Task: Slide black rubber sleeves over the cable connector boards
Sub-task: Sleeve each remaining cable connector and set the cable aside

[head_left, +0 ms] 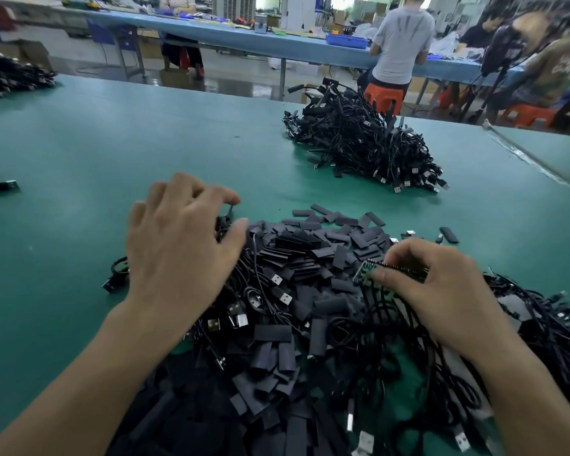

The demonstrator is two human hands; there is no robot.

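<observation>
At the near edge of the surface (145,143), the right hand (441,291) pinches a green connector board (363,274) above a heap of black sleeves (297,255), while the left hand (181,245) hovers over it, fingers spread.

Black rubber sleeves (310,258) and black cables (369,143) on a teal-green table (145,143); one green connector board (369,276).

A green table mat (145,143) spans the middle of the frame, a long blue workbench (231,34) bearing a blue bin (347,41) runs across the top, a person in a grey T-shirt (402,37) sits on an orange stool (384,97) at upper right, and cardboard boxes (30,51) stand at upper left.
</observation>
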